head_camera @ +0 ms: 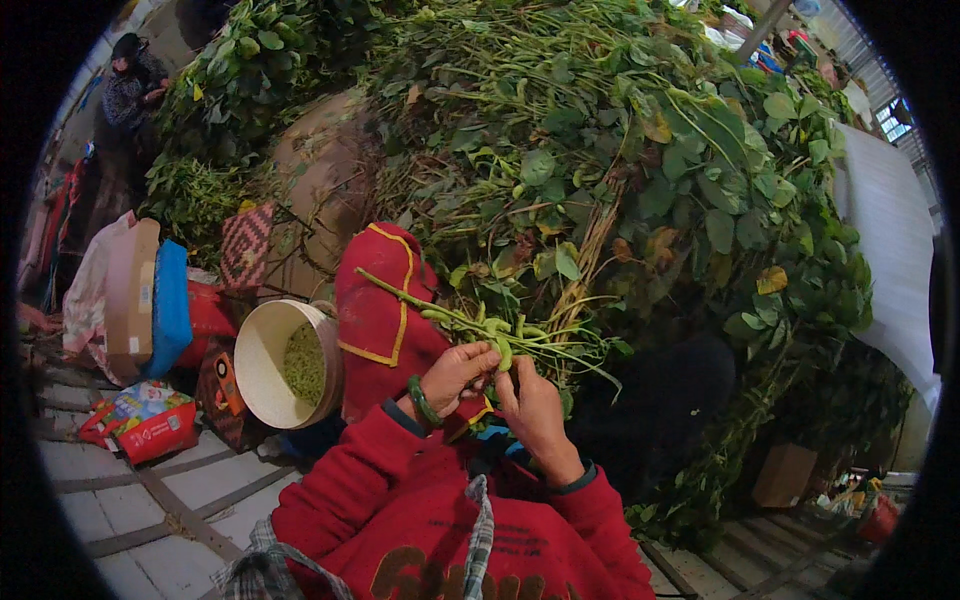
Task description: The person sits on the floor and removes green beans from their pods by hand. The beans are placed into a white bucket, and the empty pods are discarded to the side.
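Note:
My left hand, with a green bangle at its wrist, grips a cut soybean stalk across my lap. Green pods hang from the stalk between my two hands. The fingertips of my right hand pinch at one of these pods, close to the left fingertips. Beneath the stalk's left part lies a red cloth with yellow trim over my leg. Left of it a pale round bucket leans toward me, with small green beans inside.
A large heap of leafy soybean plants rises ahead and to the right. At left stand a blue container, a cardboard box and a red printed bag. Another person is at the far left. White sheeting hangs at right.

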A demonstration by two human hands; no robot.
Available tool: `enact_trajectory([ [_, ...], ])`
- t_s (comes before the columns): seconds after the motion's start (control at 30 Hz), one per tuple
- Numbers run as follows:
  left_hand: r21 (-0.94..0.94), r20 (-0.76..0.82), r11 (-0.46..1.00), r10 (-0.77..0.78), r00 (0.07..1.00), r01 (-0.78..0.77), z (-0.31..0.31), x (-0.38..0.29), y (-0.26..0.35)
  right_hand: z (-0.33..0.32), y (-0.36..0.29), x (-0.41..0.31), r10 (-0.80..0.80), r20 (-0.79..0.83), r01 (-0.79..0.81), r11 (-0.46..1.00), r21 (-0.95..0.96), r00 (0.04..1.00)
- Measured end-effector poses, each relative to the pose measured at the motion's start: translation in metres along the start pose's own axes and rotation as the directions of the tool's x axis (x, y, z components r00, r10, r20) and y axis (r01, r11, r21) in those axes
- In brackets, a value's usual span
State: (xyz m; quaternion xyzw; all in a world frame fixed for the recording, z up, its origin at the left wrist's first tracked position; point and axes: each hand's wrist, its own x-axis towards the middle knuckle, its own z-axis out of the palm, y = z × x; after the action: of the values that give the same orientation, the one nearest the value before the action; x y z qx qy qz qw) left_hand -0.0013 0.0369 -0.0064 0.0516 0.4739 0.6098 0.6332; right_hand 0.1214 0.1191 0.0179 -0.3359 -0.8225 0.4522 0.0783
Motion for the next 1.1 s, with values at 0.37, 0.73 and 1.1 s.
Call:
enact_trajectory([
  [0.37, 0.364, -0.019, 0.856, 0.402, 0.915, -0.368, -0.002, 0.007, -0.013, 0.010, 0.016, -0.005, 0.062, 0.189, -0.086, 0.989, 0.121, 0.980],
  [0.73, 0.333, 0.121, 0.923, 0.161, 0.980, -0.193, -0.010, -0.012, -0.004, 0.009, 0.010, -0.007, 0.054, 0.233, -0.106, 0.970, 0.217, 0.971],
  [1.1, -0.094, 0.088, 0.995, 0.030, 0.996, -0.021, -0.018, -0.014, -0.024, 0.020, -0.003, -0.011, 0.070, 0.097, -0.049, 0.977, -0.206, 0.993],
])
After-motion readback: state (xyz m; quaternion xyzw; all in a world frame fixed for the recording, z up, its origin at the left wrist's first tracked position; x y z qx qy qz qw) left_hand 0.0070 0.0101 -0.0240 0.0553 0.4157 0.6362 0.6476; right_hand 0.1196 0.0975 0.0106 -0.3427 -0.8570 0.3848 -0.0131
